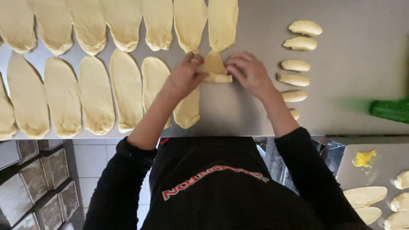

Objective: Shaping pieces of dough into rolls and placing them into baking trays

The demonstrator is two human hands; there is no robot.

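Dough piece (216, 68) between both hands' fingers (235, 68)

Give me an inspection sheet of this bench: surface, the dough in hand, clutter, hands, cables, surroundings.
Surface: grey metal worktop, bare at right.
Job's things: dough strip lying flat, its near end being rolled into a roll; two rows of flattened dough ovals at left.
Clutter: column of small rolled pieces at right; green object at the right edge, blurred.
Hands: left hand and right hand, fingers on the roll's two ends.
Cables: nothing seen.
Surroundings: tray lower right with shaped dough and a yellow smear; tiled floor below.
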